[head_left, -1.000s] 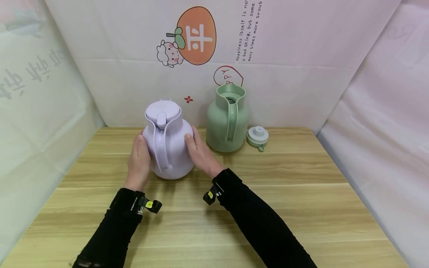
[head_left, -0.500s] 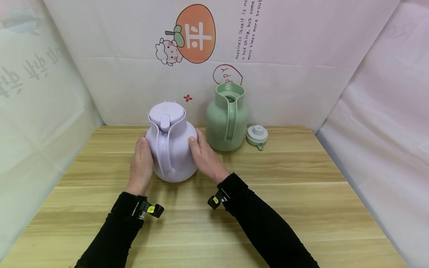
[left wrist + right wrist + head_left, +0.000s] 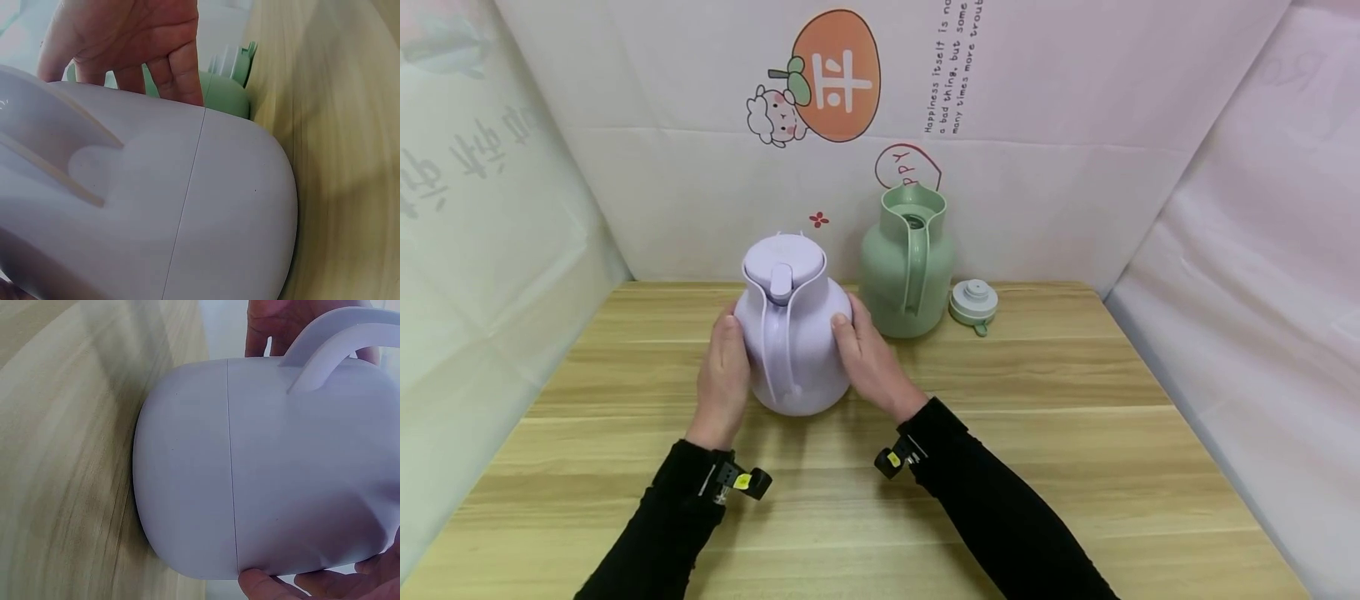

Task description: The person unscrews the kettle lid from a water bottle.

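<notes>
The lilac jug point(image 3: 815, 350) stands upright on the counter point(image 3: 1000, 500) between left hand point(image 3: 724, 379) and right hand point(image 3: 874, 358), both grips clamped on its sides; the green jug point(image 3: 891, 287) stands behind, nearer the right hand.

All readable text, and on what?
"Happiness itself is no / a bad thing, but some / many times more troub": back sheet, cut off at top.
"PPY": red-outlined shape on that sheet, partly hidden by the green jug.
"平", probably: sideways on the orange fruit print.
Unreadable: reversed characters on left sheet, faint marks on right sheet, yellow labels on the wrist cameras.
Lavender jug: no text visible.
</notes>
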A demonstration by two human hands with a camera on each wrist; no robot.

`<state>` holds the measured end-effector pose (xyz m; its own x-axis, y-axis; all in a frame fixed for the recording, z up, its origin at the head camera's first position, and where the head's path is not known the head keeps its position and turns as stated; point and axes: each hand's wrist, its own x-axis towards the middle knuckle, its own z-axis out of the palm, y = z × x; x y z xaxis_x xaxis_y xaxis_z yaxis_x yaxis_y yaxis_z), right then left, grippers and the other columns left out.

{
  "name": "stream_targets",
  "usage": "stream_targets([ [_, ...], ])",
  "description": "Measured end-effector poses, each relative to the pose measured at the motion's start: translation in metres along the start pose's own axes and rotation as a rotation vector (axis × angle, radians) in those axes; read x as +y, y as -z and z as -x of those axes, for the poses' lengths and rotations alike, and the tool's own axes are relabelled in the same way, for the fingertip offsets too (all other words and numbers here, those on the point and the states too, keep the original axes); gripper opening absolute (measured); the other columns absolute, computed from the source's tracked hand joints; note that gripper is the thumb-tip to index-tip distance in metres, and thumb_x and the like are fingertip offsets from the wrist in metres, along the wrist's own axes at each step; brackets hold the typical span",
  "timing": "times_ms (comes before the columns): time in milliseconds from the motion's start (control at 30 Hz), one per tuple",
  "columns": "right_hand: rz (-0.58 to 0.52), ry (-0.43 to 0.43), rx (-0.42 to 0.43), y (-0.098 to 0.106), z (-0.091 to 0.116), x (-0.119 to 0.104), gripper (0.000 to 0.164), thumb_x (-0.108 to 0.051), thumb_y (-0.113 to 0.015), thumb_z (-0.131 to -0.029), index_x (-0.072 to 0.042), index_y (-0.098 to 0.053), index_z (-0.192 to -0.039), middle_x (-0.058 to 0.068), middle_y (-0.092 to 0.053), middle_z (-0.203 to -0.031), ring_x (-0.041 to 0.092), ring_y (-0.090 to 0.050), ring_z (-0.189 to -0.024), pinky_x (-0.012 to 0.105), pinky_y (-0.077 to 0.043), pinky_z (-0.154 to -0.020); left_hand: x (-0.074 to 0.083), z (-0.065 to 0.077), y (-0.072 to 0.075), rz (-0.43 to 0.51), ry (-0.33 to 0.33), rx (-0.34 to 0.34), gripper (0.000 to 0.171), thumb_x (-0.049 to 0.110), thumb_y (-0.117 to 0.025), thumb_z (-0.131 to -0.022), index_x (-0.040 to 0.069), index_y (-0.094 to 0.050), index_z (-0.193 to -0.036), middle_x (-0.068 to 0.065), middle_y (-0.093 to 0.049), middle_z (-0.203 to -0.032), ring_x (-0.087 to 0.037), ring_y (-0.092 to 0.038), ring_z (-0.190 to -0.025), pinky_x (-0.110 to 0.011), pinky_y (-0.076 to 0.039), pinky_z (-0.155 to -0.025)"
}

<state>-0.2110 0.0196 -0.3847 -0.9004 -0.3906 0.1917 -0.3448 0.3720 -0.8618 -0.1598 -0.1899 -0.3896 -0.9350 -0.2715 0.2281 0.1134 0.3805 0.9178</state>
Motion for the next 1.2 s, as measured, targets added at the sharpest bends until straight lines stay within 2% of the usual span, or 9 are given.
stream_targets([
  [333,0.015,-0.027,0.001,0.008,0.011,-0.001,0.068,-0.058,-0.021,-0.111,-0.022,-0.01,-0.168,0.005,-0.022,-0.172,0.019,-0.025,-0.157,0.047,-0.025,-0.126,0.003,0.009,-0.005,0.012,-0.017,-0.016,0.068,0.058,-0.016,-0.111,0.019,-0.029,-0.165,-0.005,-0.033,-0.169,-0.025,-0.028,-0.157,-0.051,-0.021,-0.128],
  [500,0.004,-0.014,-0.002,0.011,0.016,0.001,0.067,-0.054,-0.021,-0.112,-0.018,-0.009,-0.168,0.008,-0.02,-0.172,0.02,-0.024,-0.157,0.047,-0.024,-0.127,0.004,0.014,-0.007,0.012,-0.01,-0.03,0.068,0.058,-0.016,-0.111,0.019,-0.027,-0.165,-0.004,-0.031,-0.17,-0.025,-0.026,-0.158,-0.051,-0.02,-0.128],
  [700,-0.006,-0.015,0.0,0.014,0.021,0.002,0.069,-0.056,-0.021,-0.112,-0.018,-0.009,-0.168,0.008,-0.018,-0.173,0.021,-0.023,-0.158,0.048,-0.023,-0.127,0.005,0.018,-0.01,-0.012,-0.027,-0.023,0.065,0.055,-0.017,-0.112,0.02,-0.028,-0.165,-0.004,-0.032,-0.17,-0.024,-0.027,-0.158,-0.05,-0.021,-0.128],
  [933,0.014,-0.022,0.016,0.018,0.026,0.004,0.069,-0.057,-0.022,-0.111,-0.019,-0.01,-0.168,0.006,-0.021,-0.172,0.021,-0.024,-0.158,0.047,-0.024,-0.127,0.006,0.021,-0.013,0.004,-0.048,-0.026,0.066,0.055,-0.017,-0.112,0.018,-0.03,-0.164,-0.005,-0.035,-0.168,-0.023,-0.029,-0.157,-0.05,-0.023,-0.127],
  [1200,0.009,-0.029,0.018,0.02,0.032,0.005,0.071,-0.059,-0.021,-0.111,-0.018,-0.009,-0.168,0.006,-0.019,-0.173,0.019,-0.023,-0.158,0.046,-0.024,-0.127,0.008,0.025,-0.015,-0.024,-0.004,-0.038,0.067,0.059,-0.016,-0.111,0.022,-0.027,-0.166,-0.004,-0.032,-0.17,-0.025,-0.027,-0.158,-0.051,-0.021,-0.128],
])
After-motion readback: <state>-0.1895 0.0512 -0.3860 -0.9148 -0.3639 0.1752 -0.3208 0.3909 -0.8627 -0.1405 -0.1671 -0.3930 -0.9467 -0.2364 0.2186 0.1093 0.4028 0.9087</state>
